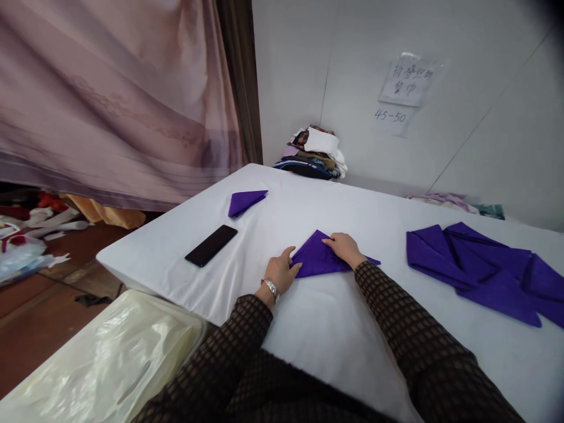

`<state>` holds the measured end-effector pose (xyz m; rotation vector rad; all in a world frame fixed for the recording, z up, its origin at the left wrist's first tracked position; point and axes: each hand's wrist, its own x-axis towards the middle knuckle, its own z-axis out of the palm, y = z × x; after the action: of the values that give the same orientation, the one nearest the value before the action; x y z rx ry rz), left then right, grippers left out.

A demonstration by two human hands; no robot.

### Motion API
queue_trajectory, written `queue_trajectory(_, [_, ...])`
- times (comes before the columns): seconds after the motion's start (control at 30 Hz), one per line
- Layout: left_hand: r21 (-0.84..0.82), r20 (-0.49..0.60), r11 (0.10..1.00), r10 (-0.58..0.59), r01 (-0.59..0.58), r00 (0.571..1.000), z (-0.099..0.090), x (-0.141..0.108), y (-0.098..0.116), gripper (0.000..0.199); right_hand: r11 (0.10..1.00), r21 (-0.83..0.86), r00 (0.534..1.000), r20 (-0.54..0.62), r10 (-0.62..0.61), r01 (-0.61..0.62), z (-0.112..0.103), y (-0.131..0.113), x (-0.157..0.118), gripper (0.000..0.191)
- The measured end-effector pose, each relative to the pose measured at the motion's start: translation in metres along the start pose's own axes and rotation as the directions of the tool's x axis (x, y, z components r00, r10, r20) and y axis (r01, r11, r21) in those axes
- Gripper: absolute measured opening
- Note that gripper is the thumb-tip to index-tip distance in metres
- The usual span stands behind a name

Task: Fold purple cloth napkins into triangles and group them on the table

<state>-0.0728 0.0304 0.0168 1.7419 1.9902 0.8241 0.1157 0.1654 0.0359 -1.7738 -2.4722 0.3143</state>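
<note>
A purple napkin, folded into a triangle, lies on the white-covered table right in front of me. Its left corner sits between the thumb and fingers of my left hand, which wears a silver bracelet. My right hand has its fingers curled onto the upper right edge, near the peak. A narrow purple tip pokes out beyond my right wrist. Farther back on the left rests a smaller folded purple napkin. To the right is a loose, overlapping heap of purple napkins.
A black phone lies on the table at left. Piled clothes sit beyond the far edge by the wall. A plastic-covered surface adjoins at lower left; a pink curtain hangs behind. Papers with writing are on the wall.
</note>
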Motion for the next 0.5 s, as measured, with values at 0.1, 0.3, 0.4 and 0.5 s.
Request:
queue_trajectory(0.1, [-0.005,0.000,1.000,-0.007,0.007,1.000,0.0012,0.0011,-0.0018,0.046,1.000,-0.003,1.000,-0.003,0.004,-0.004,0.0004,-0.0003,0.0011,0.042])
queue_trajectory(0.3, [-0.004,-0.018,1.000,-0.015,0.015,1.000,0.0030,0.0028,-0.0037,0.042,1.000,-0.015,1.000,-0.005,0.011,-0.011,-0.0008,-0.0027,-0.0002,0.043])
queue_trajectory(0.4, [-0.011,-0.022,1.000,-0.020,0.020,1.000,0.0033,0.0034,-0.0040,0.041,1.000,-0.022,1.000,-0.005,0.022,-0.022,-0.0003,-0.0036,0.0003,0.044])
queue_trajectory(0.5, [-0.020,-0.017,1.000,-0.022,0.021,1.000,0.0025,0.0035,-0.0032,0.039,0.999,-0.028,0.999,-0.015,0.031,-0.032,0.0010,-0.0042,0.0012,0.044])
